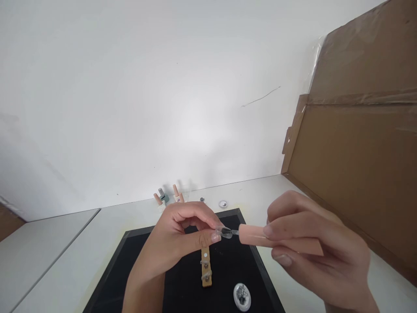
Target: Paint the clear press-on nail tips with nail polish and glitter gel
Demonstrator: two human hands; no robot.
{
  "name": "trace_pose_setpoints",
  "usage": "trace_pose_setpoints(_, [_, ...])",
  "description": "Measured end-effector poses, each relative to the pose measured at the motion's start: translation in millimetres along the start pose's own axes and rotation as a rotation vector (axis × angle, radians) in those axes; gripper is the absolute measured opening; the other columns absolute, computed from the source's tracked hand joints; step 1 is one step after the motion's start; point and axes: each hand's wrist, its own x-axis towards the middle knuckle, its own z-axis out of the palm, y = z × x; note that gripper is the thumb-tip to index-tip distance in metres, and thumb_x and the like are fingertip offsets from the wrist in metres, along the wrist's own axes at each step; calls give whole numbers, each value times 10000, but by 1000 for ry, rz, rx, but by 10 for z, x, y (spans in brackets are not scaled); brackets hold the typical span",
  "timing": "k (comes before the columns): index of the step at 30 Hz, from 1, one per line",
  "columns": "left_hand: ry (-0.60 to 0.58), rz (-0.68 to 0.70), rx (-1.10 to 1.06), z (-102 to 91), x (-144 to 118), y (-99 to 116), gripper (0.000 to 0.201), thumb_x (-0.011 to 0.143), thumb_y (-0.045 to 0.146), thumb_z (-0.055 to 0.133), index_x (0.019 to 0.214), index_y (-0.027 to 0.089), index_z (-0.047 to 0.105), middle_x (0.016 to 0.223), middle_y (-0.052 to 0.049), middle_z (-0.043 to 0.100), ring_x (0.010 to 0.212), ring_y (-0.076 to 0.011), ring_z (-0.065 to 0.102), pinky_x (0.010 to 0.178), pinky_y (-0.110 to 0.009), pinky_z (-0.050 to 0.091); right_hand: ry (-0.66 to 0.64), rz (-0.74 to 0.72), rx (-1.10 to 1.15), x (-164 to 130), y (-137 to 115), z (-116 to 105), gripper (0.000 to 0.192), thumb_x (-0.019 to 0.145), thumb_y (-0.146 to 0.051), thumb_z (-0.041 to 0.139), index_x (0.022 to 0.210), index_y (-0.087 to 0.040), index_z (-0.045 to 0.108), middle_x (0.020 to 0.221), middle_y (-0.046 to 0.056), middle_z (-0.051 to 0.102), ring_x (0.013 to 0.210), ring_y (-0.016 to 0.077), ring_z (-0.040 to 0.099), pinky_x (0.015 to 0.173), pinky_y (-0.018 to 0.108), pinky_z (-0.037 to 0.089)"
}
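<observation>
A small clear nail tip is pinched between the thumb and forefinger of the left hand, raised above the black mat so that its face is offered to the brush. The brush cap, a long peach-coloured handle, is gripped by the right hand between thumb and fingers like a pen, and its dark bristles are laid against the tip, apparently for fine control. Just below the hands a wooden strip with further clear tips fixed along it is left lying on the mat, and a small round dish is set near its right side. At the far edge of the white table, several polish bottles are stood against the wall, and a large cardboard sheet is leaned at the right.
</observation>
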Motion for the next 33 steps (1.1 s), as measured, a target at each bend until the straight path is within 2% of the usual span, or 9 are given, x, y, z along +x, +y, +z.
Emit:
trace_pose_setpoints(7, [-7,-7,-10,-23,-19,-10,91,770,148,781,765,239,782,746,3,735,646,-99,635,593,-181,517,25,-27,-20,-12,8,-2,86,849,-102,643,927,-136,643,716,0,556,635,111,519,488,231,452])
trace_pose_setpoints(14, [5,-15,4,24,15,3,50,748,157,798,747,202,774,718,-9,715,624,-107,624,572,-190,512,17,1,-1,3,11,21,65,905,-207,621,925,-154,655,734,8,562,620,105,545,488,217,471])
trace_pose_setpoints(20, [4,-23,15,48,22,25,34,744,197,805,747,193,772,694,-20,706,620,-122,619,559,-205,509,-3,0,17,34,-20,13,79,916,-214,610,946,-166,665,719,4,559,621,100,553,498,197,479])
trace_pose_setpoints(26, [11,-22,-9,48,22,4,40,733,187,812,746,184,774,706,-26,708,619,-125,627,553,-207,515,-19,-4,-4,53,-20,-2,82,867,-126,610,921,-167,656,686,0,552,599,108,541,482,209,478])
trace_pose_setpoints(33, [-15,-36,-90,32,13,21,60,745,132,795,748,190,781,739,-23,736,573,-90,636,554,-178,540,-6,10,-29,35,-16,4,148,794,-37,616,870,-164,631,643,-9,544,585,105,521,476,210,443])
